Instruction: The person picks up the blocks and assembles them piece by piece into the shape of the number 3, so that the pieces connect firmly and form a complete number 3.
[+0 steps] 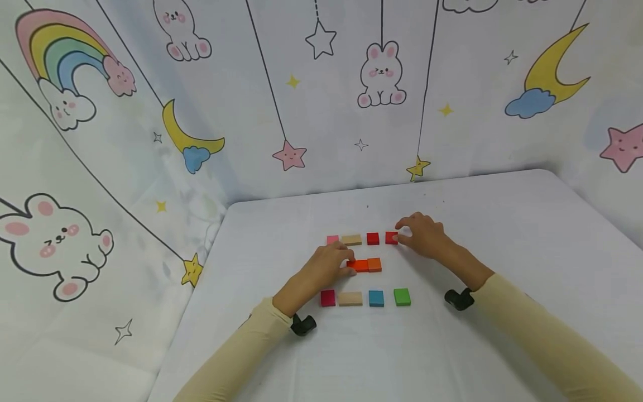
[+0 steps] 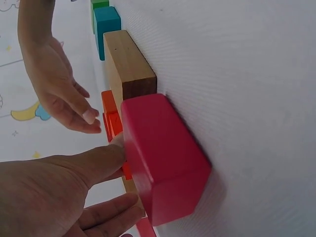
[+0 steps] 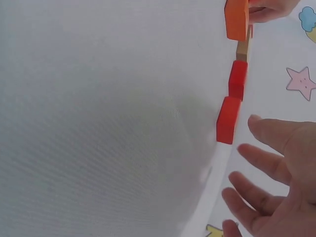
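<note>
Thumb and index finger of my left hand (image 1: 327, 263) pinch the left end of a red-orange block (image 1: 360, 266) in the middle row. An orange block (image 1: 374, 264) lies against its right end. In the left wrist view a crimson block (image 2: 160, 153) stands in front and partly hides the fingertips. My right hand (image 1: 424, 235) is beside the rightmost red block (image 1: 391, 238) of the back row. The right wrist view shows its fingers spread and apart from that red block (image 3: 228, 120).
Left of that red block, the back row has another red block (image 1: 373, 239), a wooden block (image 1: 351, 239) and a pink block (image 1: 332, 239). In front lie the crimson block (image 1: 328, 298), a wooden block (image 1: 350, 298), a blue block (image 1: 376, 298) and a green block (image 1: 402, 297).
</note>
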### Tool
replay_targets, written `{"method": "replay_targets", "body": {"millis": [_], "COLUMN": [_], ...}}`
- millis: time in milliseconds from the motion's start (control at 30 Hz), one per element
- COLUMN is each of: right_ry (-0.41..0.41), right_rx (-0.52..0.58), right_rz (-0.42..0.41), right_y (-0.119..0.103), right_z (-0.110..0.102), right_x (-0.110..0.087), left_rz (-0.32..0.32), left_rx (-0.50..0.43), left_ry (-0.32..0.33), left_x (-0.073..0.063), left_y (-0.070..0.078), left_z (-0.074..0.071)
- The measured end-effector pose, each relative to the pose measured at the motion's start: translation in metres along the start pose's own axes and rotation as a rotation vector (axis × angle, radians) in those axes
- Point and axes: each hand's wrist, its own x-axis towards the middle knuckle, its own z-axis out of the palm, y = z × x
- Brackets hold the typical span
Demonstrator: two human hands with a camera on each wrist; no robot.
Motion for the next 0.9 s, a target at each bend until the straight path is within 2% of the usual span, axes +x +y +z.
{"method": "replay_targets", "body": {"millis": [533,900], "right_ry": [-0.014,-0.008], "right_rx": [0.009,0.018], "right_rz": [0.02,-0.005], "right_y": [0.0018,0.0027], "right_z": [0.0072,0.0068], "right_x": [0.0009,-0.0048], "left_rz": [0.001,-0.003], "left_rx": [-0.004,-0.009], "left_ry": [-0.002,0.001], "left_x": [-0.0003,-0.0014], "left_y": [0.0013,0.0017], "left_z": [-0.0007,-0.001]}}
